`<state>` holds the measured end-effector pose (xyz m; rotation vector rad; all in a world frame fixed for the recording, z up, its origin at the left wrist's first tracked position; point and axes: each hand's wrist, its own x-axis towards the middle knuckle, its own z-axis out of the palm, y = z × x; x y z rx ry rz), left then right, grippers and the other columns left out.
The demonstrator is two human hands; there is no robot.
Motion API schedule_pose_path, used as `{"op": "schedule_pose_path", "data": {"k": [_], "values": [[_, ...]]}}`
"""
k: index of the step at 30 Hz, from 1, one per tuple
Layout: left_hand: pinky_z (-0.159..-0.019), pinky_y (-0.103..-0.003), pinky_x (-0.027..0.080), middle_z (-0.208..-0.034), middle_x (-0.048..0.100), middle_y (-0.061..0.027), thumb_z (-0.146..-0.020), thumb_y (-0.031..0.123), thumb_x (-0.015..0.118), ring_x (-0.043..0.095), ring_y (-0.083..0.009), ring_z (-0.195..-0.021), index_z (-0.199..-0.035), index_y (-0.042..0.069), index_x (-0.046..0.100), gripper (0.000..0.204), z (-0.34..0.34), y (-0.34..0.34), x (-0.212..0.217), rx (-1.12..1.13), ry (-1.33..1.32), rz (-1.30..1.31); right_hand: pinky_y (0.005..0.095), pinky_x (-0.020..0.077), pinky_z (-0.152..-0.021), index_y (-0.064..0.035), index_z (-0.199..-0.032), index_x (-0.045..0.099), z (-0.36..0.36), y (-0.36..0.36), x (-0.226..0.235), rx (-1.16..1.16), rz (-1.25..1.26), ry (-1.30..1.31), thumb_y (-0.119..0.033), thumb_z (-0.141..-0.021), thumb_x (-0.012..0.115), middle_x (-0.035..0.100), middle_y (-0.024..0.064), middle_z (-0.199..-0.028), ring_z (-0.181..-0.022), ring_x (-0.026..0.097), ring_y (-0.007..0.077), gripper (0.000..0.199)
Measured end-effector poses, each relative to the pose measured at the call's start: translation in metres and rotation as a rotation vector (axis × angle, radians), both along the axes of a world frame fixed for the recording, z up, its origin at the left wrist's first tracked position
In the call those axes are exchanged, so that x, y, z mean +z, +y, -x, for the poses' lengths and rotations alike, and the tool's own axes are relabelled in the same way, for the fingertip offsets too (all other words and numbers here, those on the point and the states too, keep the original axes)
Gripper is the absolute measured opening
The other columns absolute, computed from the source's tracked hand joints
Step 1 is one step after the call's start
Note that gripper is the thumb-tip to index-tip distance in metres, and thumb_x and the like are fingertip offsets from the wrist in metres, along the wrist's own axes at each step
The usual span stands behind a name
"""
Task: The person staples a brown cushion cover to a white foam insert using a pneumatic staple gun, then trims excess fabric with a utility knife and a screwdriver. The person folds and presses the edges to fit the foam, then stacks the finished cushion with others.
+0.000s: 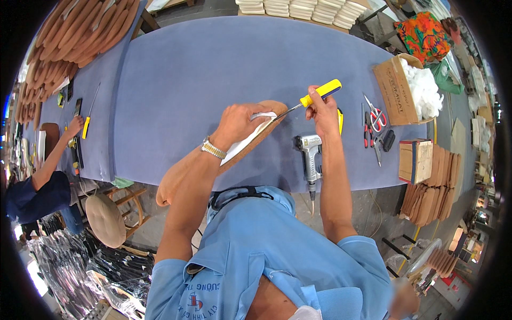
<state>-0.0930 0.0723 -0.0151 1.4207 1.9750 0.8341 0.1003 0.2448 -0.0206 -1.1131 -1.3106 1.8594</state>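
One board [213, 160] in hand: your left hand [237, 125] pins its white fabric [250, 136], your right hand [320, 106] grips the yellow screwdriver [314, 96] at the fabric's edge; covering looks unfinished.

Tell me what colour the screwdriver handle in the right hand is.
Yellow with a dark blue end, on the screwdriver in the head view.

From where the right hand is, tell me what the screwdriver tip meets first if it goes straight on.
The right hand aims the yellow-handled screwdriver down-left; its tip probably meets the white fabric on the padded board, beside the left hand.
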Motion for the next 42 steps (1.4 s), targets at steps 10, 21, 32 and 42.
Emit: {"op": "schedule_pose_path", "data": {"k": [10,21,32,42], "values": [[-0.080,-0.038,0.058,-0.111,0.079,-0.0097,-0.094,0.026,0.076,0.076,-0.0293,-0.086,-0.117,0.015,0.080,0.026,-0.001,0.000,-0.005,-0.015,0.043,-0.055,0.0284,0.0376,-0.038,-0.0006,-0.090,0.064,0.007,0.006,-0.001,-0.047,-0.019,-0.123,-0.042,-0.091,0.082,0.065,0.0086,-0.074,-0.042,0.050,0.0107,0.045],[-0.078,-0.040,0.058,-0.109,0.079,-0.0103,-0.095,0.030,0.075,0.075,-0.0302,-0.084,-0.115,0.015,0.081,0.026,-0.005,0.007,-0.004,-0.032,0.068,0.012,0.0297,0.0464,-0.040,-0.0026,-0.092,0.060,0.009,0.012,-0.014,-0.084,0.103,-0.084,-0.033,-0.093,0.076,0.065,0.0084,-0.070,-0.047,0.058,0.0133,0.034],[-0.084,-0.040,0.058,-0.111,0.078,-0.0134,-0.095,0.031,0.073,0.075,-0.0339,-0.093,-0.115,0.012,0.080,0.029,0.000,0.013,-0.008,-0.063,0.070,-0.010,0.0310,0.0438,-0.040,-0.0018,-0.094,0.058,0.017,0.021,-0.021,-0.102,0.181,-0.068,-0.026,-0.092,0.073,0.065,0.0097,-0.072,-0.046,0.055,0.0142,0.028],[-0.080,-0.038,0.059,-0.107,0.079,-0.0125,-0.095,0.030,0.073,0.076,-0.0329,-0.089,-0.115,0.011,0.081,0.028,0.003,-0.007,0.002,-0.063,0.047,-0.093,0.0263,0.0366,-0.037,-0.0103,-0.085,0.059,0.018,-0.022,-0.082,-0.071,0.567,-0.035,-0.034,-0.090,0.076,0.063,0.0082,-0.067,-0.040,0.045,0.0108,0.030]]}}
